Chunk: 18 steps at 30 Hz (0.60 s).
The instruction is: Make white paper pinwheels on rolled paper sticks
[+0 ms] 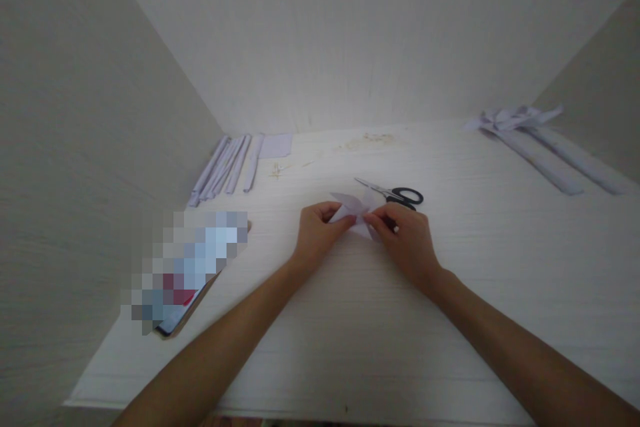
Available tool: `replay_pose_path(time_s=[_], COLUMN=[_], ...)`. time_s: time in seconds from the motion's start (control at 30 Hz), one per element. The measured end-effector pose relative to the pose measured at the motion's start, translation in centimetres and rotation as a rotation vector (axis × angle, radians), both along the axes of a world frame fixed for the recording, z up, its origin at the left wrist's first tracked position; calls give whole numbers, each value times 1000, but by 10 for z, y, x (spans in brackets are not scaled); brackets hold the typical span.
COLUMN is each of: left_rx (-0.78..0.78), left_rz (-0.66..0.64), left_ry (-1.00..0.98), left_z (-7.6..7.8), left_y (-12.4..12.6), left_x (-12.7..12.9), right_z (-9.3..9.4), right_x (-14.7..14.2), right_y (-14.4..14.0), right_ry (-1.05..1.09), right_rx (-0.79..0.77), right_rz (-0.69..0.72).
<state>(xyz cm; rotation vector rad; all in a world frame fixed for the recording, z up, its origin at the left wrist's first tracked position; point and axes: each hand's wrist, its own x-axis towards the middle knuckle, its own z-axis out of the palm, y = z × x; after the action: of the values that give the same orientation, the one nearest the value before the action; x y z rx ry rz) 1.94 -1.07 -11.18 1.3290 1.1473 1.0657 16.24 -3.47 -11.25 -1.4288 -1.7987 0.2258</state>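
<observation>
A small folded piece of pale lilac paper (pixel 354 208) lies on the white table (pixel 350 320) near its middle. My left hand (pixel 318 235) pinches its left side with thumb and fingers. My right hand (pixel 407 240) pinches its right side, fingertips meeting the left hand's over the paper. Paper points stick out above and below my fingers. Black-handled scissors (pixel 395 193) lie just behind my right hand, blades pointing left.
Several folded lilac paper strips (pixel 225 167) and a small paper square (pixel 276 145) lie at the back left. Rolled paper sticks with folded paper tops (pixel 540 147) lie at the back right. A phone (pixel 187 280) rests at the left. Walls enclose three sides.
</observation>
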Motion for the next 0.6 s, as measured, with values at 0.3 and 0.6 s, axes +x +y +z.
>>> replay_pose_path(time_s=[0.3,0.6], left_rx=[-9,3], left_rz=[17,-6], left_ry=[-3,-10], left_z=[-1,0], left_y=[0,-1], left_x=[1,0], right_z=[-3,-2], right_x=[0,0], right_y=[0,-1], right_ry=[-4,-86], right_rx=[10,-22], right_rz=[14,26])
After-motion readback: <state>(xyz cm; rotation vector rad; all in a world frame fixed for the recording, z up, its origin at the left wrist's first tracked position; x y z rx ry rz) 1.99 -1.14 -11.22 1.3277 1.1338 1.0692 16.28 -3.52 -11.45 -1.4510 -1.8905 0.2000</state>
